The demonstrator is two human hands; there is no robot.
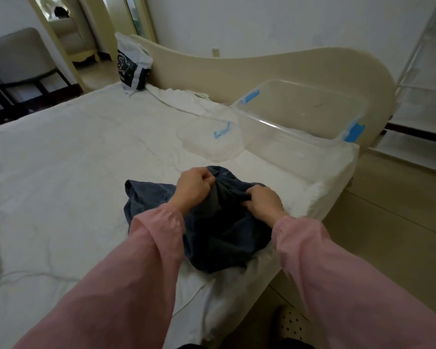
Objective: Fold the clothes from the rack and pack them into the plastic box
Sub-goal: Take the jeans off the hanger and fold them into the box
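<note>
A dark blue denim garment (219,233) lies bunched on the white bed (73,172) near its right edge. My left hand (193,186) grips a fold of its upper edge with curled fingers. My right hand (263,202) pinches the cloth a little to the right. Both arms wear pink sleeves. The clear plastic box (300,122) with blue latches stands tilted at the bed's far right corner against the headboard, and nothing shows inside it. Its clear lid (207,139) lies flat on the bed just left of it.
A cream headboard (262,64) runs along the far side. A black-and-white plastic bag (132,66) and a crumpled white cloth (179,96) sit at the far edge. A white rack frame (418,71) stands at right, a chair (18,59) at left. Wooden floor lies right of the bed.
</note>
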